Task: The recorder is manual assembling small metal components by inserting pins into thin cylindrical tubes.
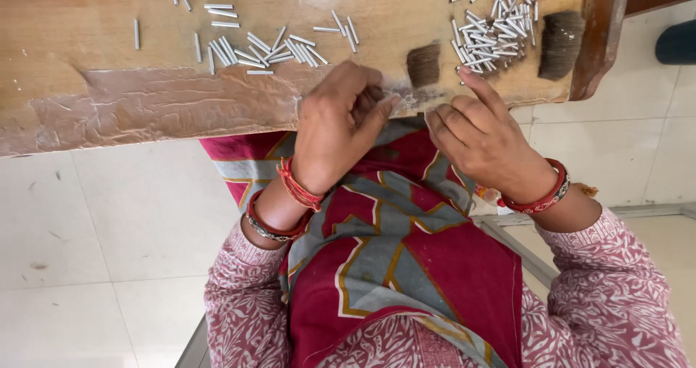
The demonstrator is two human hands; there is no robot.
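Seated person, red patterned cloth (406, 266) over lap; red bangles on both wrists. Left hand (337, 125) at near table edge, fingers curled shut around something dark (contents not discernible). Right hand (482, 136) loosely curled, forefinger extended touching the right-hand heap of small metal pins (493, 27). Wooden table (87, 42): dark bristle tuft (423, 65) between the hands, scattered pins (261, 45) farther left, second tuft (560, 45) far right

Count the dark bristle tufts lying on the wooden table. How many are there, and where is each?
2. One tuft lies near the table's front edge, between the hands. The other tuft lies at the right end, beside the pile of metal tubes. More may be hidden under the hands.
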